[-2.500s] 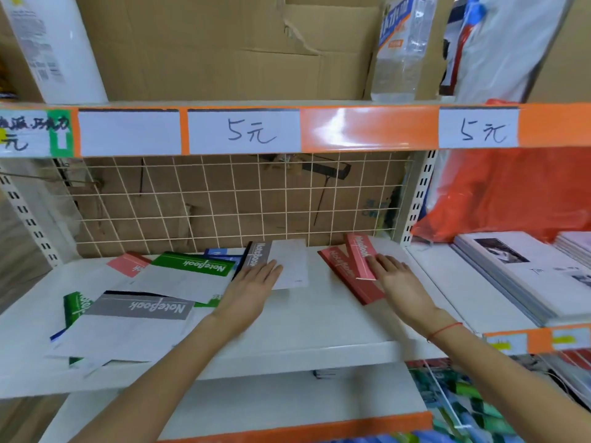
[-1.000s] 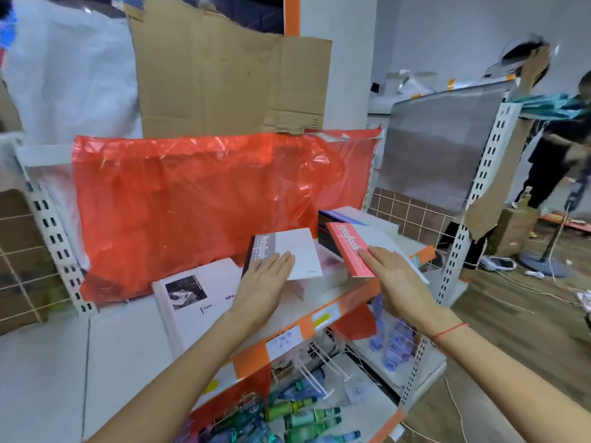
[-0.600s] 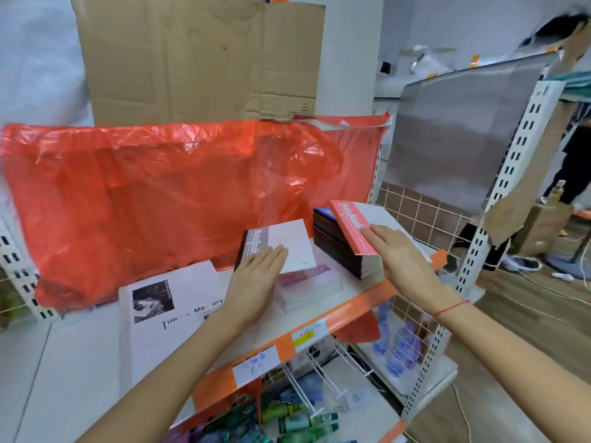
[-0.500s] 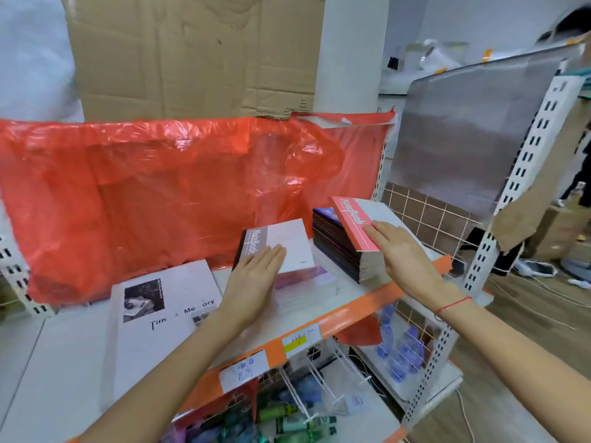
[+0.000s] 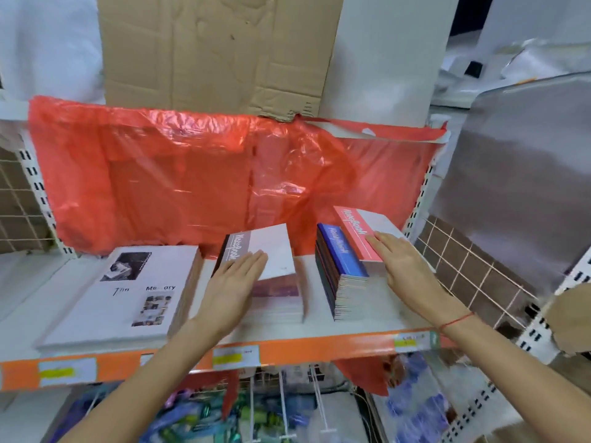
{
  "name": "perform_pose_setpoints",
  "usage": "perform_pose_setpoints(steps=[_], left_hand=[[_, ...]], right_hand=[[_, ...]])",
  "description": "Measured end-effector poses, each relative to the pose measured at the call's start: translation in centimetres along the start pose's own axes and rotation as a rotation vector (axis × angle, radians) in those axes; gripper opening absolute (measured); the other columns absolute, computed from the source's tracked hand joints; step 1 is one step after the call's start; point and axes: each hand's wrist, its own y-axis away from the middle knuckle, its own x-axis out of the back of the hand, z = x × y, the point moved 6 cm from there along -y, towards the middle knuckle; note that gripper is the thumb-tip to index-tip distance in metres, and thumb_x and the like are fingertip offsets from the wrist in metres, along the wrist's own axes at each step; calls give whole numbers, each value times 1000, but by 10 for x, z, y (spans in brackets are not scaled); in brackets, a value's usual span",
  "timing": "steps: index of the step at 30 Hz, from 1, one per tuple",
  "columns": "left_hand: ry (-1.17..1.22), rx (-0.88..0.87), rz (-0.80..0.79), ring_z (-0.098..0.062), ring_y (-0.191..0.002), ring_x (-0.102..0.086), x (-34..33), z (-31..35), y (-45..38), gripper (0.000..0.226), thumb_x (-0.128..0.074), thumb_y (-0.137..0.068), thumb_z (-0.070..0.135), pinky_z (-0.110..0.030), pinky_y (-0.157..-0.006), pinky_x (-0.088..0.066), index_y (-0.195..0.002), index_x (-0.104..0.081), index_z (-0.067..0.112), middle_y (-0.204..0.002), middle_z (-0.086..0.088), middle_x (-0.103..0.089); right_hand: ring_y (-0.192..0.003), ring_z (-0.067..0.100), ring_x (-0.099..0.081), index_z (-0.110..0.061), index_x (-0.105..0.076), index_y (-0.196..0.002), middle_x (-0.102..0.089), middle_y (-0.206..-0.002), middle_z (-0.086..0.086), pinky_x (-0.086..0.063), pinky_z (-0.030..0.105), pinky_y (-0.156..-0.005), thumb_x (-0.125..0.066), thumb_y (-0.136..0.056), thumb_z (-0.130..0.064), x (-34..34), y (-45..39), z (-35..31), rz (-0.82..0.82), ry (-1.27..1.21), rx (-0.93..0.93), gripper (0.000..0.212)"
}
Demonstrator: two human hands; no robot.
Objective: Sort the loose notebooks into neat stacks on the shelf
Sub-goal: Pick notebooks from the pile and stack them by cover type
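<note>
My left hand (image 5: 233, 282) holds a white notebook with a grey band (image 5: 268, 247), fingers flat on its cover, thumb hidden beneath. It hangs tilted just above a low stack with a purple cover (image 5: 278, 297). In my right hand (image 5: 396, 263) is a red-banded notebook (image 5: 355, 230), raised at a slant over the right side of a taller stack topped by a blue notebook (image 5: 340, 254). Both stacks stand on the white shelf with the orange front edge (image 5: 319, 346).
A thick pile of large white photo-cover books (image 5: 128, 292) fills the shelf's left part. Red plastic sheeting (image 5: 192, 174) hangs behind, cardboard (image 5: 217, 49) above it. A wire grid panel (image 5: 473, 273) closes the right end. Packaged goods hang below.
Both hands lifted the two notebooks off the left shelf bay and carried them right to this bay. They now sit lower and closer over the two stacks.
</note>
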Motion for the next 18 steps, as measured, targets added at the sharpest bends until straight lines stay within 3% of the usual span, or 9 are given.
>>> perform_pose_setpoints(steps=[3,6,10,11,13,16,18], left_hand=[[-37,36,-15,-32,-103,-66,5,9,-4,74,-52,-54,-17,-43,-82,-54,-125,-49,5,-120,-16,-64],[-72,78,-16,-31,-100,-67,11,14,-10,79,-68,-44,-22,-42,-79,-55,-119,-60,2,-116,-16,-66],[-134,95,9,-31,-98,-68,15,17,-15,72,-67,-45,-23,-39,-77,-55,-114,-66,-1,-114,-16,-67],[-141,96,20,-31,-97,-68,14,16,-17,72,-66,-45,-22,-39,-76,-55,-113,-66,0,-114,-15,-67],[-152,106,14,-31,-98,-68,10,17,-18,77,-69,-41,-22,-38,-76,-55,-114,-66,0,-114,-15,-67],[-161,125,-9,-32,-98,-68,8,19,-18,81,-71,-37,-22,-39,-76,-55,-114,-66,0,-115,-15,-67],[-166,134,-4,-32,-98,-68,8,19,-19,80,-71,-39,-23,-40,-77,-55,-115,-66,-1,-115,-16,-67]], right_hand=[[-108,40,-60,2,-57,-124,-61,-119,24,-48,58,-89,-57,-42,32,-11,-4,10,-27,-49,21,88],[-107,39,-61,2,-57,-124,-62,-118,23,-49,57,-88,-58,-44,30,-20,-10,16,-50,-102,42,84],[-91,34,-67,3,-63,-112,-68,-103,20,-57,46,-75,-54,-49,23,-21,-12,6,-19,-191,101,66],[-92,33,-67,2,-63,-113,-68,-105,19,-56,42,-76,-51,-57,18,-22,-11,3,-26,-202,114,60],[-112,29,-59,-2,-56,-126,-61,-123,15,-46,33,-94,-45,-78,9,-29,-6,6,-130,-285,75,51],[-127,17,-45,-15,-46,-138,-50,-139,2,-30,21,-103,-50,-94,-31,-39,4,13,-305,-395,-33,48],[-132,12,-38,-19,-41,-141,-45,-143,-3,-23,18,-106,-36,-83,-72,-43,9,12,-383,-415,-36,79]])
